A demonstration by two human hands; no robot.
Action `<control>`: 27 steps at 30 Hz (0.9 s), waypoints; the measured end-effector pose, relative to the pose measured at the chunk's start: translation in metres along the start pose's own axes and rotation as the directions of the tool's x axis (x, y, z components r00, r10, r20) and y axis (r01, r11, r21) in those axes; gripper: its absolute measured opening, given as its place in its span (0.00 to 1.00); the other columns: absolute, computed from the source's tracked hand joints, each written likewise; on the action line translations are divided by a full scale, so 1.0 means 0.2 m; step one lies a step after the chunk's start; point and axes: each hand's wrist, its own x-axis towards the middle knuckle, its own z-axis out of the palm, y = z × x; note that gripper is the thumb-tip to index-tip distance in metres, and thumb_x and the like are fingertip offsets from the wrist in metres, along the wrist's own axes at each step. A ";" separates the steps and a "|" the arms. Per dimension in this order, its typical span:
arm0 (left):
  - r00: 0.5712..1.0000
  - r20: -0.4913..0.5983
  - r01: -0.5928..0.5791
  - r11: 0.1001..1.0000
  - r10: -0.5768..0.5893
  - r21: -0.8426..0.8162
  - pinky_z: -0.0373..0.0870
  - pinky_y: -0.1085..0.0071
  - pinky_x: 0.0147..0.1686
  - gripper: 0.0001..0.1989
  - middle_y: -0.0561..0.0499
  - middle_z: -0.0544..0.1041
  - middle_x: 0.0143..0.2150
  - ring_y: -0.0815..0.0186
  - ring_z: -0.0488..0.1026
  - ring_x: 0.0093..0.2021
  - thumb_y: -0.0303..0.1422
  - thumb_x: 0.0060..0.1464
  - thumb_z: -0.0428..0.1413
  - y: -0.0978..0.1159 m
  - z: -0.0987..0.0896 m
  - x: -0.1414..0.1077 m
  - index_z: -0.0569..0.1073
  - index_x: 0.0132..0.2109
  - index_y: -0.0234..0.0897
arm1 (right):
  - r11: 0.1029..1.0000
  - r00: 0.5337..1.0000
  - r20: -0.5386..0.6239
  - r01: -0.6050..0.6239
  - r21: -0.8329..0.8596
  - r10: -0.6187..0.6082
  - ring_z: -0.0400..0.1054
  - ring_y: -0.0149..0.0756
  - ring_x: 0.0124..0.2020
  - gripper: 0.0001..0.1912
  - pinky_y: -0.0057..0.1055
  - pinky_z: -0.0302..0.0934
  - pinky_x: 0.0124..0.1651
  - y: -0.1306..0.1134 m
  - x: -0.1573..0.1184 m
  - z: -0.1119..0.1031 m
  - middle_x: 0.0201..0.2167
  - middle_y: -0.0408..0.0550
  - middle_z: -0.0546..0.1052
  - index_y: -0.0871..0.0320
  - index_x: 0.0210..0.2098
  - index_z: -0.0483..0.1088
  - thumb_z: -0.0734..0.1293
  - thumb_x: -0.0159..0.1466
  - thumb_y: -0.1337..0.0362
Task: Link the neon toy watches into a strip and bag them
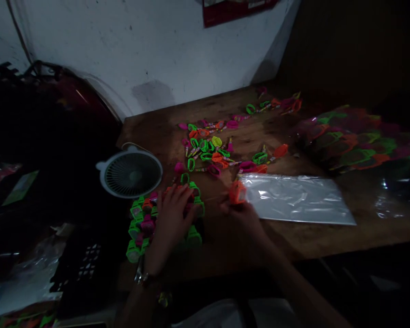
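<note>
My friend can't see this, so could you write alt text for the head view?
A person's right hand holds an orange watch-like piece beside a flat, shiny plastic bag, while the left hand is spread over a cluster of similar bright pieces. More pieces lie scattered across the dimly lit wooden table, with a round fan near the left hand.

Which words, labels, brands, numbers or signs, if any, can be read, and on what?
No text can be read.
Pale strip on the red wall item: too small, blurred.
Greenish sheet at far left: too dark, blurred.
Orange piece in the right hand: nothing readable.
</note>
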 end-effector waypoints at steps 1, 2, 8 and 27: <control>1.000 -0.029 0.009 1.000 -0.009 -0.018 0.49 0.45 0.61 0.18 0.47 0.67 0.59 0.53 0.57 0.62 0.38 0.60 0.50 0.01 0.00 0.01 0.66 0.56 0.40 | 0.997 0.995 0.073 -0.074 0.019 0.072 0.68 0.34 0.31 0.18 0.29 0.63 0.35 0.03 -0.07 0.05 0.31 0.47 0.76 0.61 0.38 0.72 0.71 0.52 0.56; 0.998 -0.065 0.007 0.999 -0.010 -0.040 0.51 0.46 0.60 0.17 0.47 0.68 0.58 0.54 0.58 0.62 0.37 0.61 0.50 0.02 -0.01 0.02 0.66 0.55 0.39 | 0.995 0.987 0.132 -0.099 0.012 0.096 0.68 0.35 0.31 0.16 0.30 0.63 0.35 0.06 -0.13 0.10 0.31 0.47 0.76 0.61 0.36 0.73 0.70 0.52 0.58; 0.974 -0.224 -0.052 0.996 0.035 -0.071 0.53 0.49 0.60 0.12 0.48 0.72 0.53 0.59 0.62 0.58 0.31 0.61 0.49 0.08 -0.07 -0.14 0.68 0.51 0.39 | 0.972 0.966 0.217 0.178 -0.153 -0.143 0.69 0.37 0.34 0.07 0.32 0.63 0.39 0.15 -0.22 0.20 0.32 0.47 0.77 0.59 0.31 0.73 0.66 0.54 0.65; 0.978 -0.201 0.043 0.998 -0.050 -0.037 0.54 0.51 0.59 0.18 0.46 0.73 0.53 0.55 0.64 0.57 0.36 0.58 0.52 0.21 0.03 -0.24 0.65 0.55 0.39 | 0.806 0.924 0.326 0.343 -0.483 -0.198 0.70 0.37 0.37 0.13 0.32 0.66 0.41 0.20 -0.21 0.22 0.39 0.52 0.75 0.57 0.43 0.73 0.60 0.62 0.69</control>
